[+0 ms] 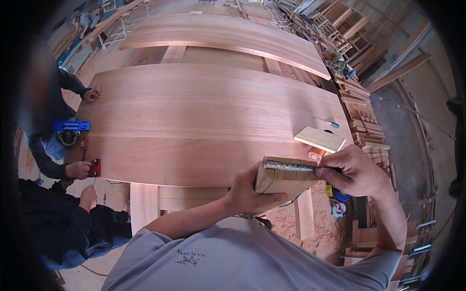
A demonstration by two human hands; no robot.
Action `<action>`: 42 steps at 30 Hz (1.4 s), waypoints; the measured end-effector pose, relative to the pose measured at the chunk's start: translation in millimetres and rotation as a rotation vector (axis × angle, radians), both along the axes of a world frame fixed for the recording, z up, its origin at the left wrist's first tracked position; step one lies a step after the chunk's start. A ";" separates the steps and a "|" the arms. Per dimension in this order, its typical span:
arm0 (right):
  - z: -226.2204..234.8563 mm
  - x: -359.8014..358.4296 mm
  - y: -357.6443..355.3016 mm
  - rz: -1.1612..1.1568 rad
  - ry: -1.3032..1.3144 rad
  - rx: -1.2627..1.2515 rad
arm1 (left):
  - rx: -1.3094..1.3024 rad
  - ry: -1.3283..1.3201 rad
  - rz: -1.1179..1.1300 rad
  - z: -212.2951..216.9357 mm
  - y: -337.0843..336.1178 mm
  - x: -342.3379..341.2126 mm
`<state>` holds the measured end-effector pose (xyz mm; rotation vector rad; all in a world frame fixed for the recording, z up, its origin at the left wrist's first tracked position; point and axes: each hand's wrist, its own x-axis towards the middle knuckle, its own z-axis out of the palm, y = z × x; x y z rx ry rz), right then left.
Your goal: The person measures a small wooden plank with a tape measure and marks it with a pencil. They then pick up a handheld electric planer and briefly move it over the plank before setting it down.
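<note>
A wooden block (286,182) is held up in front of the person's chest, just over the near edge of a large panel, with a narrow metal strip (290,167) along its upper side; the strip is silvery and bumpy. The left hand (248,189) is closed around the block's left end, thumb lying across the near face. The right hand (357,172) has its fingers curled, with thumb and forefinger drawn close together at the strip's right end; whether they pinch it or only press against it, I cannot tell.

Behind the right hand, a pale board (320,139) lies at a slant near the right end of the reddish-brown panel (194,111), an orange tool (316,154) partly under its near edge. A screwdriver (332,124) with a teal handle rests just beyond the board. At the panel's left end, a co-worker's hand (77,169) holds a red object (94,168), near a blue power tool (71,127). A second panel (218,36) lies past the first, stacked timber (364,131) stands along the right, and sawdust (315,218) covers the floor below
</note>
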<state>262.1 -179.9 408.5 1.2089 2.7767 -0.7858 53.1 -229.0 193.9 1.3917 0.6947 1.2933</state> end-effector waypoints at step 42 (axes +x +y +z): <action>-4.1 4.8 9.8 0.012 0.058 0.110 | 0.001 0.004 0.014 1.7 16.3 1.4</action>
